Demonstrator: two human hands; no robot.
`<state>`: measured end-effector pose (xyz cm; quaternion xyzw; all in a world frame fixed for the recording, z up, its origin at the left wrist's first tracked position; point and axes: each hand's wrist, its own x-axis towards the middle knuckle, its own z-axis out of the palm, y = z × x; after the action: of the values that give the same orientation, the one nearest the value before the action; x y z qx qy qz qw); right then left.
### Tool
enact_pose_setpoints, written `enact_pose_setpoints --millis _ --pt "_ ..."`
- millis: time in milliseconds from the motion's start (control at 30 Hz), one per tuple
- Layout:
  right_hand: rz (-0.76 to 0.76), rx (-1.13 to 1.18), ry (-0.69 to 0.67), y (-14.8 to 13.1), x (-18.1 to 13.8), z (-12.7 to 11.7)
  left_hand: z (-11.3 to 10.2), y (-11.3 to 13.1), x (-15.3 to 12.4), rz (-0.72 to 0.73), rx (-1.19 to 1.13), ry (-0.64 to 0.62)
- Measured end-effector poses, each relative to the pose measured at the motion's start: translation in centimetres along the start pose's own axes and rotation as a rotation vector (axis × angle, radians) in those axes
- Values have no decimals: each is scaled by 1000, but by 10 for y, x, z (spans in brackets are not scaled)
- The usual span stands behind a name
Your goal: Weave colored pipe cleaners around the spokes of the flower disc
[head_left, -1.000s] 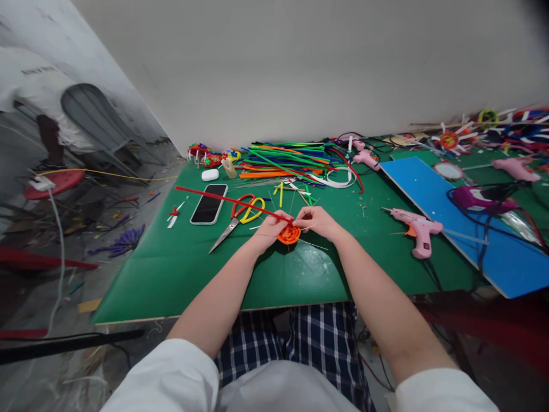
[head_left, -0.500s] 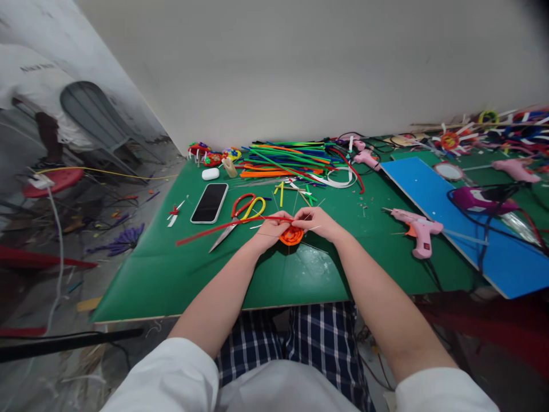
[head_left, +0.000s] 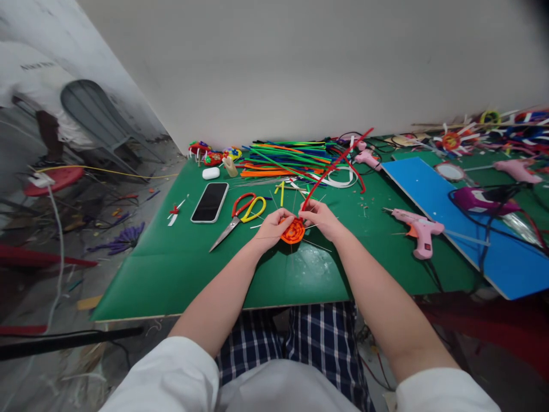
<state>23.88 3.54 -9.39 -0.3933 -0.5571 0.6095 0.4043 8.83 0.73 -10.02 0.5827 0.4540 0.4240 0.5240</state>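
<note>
Orange coil [head_left: 293,232]: midway between the near edge and far edge of the green table [head_left: 171,274], spiral face upward; lifted or resting, cannot tell.
Thin wires [head_left: 316,246]: fanned out around the coil, some toward the near edge, some toward the right.
Handling: probably light and soft, with little slip; wires likely springy, easily bent out of line. Best taken by the rim, between two wires, without crushing the spiral.
Left hand [head_left: 274,224]: thumb and fingers pinched on the coil's left rim.
Right hand [head_left: 321,219]: fingertips pinched on the red strip, just beside the coil's far-right rim.
Red strip [head_left: 332,166]: slanting up and rightward past the far edge; seemingly flexible.
Scissors [head_left: 238,217]: left of the left hand, blades toward the near left corner.
Phone [head_left: 210,202]: flat, beyond the scissors, nearer the left edge.
Strip pile [head_left: 287,154]: along the far edge, many colours.
Pink glue gun [head_left: 422,229]: well right of the right hand, nozzle pointing leftward.
Blue board [head_left: 454,217]: right of the glue gun, one corner at the near edge.
</note>
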Motion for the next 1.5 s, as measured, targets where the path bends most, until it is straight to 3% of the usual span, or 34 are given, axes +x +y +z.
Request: enact_pose_setpoints --millis 267,567,1133,1500 --pt "54 -20 -60 2 2 -1 0 0 -2 68 138 22" --pt "-31 -21 -54 -5 -3 2 0 4 -1 -22 -56 9" --pt "4 -33 -59 -5 -3 0 1 7 -4 32 -44 10" --pt "39 222 -287 -10 -9 -10 1 15 -8 -43 -230 -73"
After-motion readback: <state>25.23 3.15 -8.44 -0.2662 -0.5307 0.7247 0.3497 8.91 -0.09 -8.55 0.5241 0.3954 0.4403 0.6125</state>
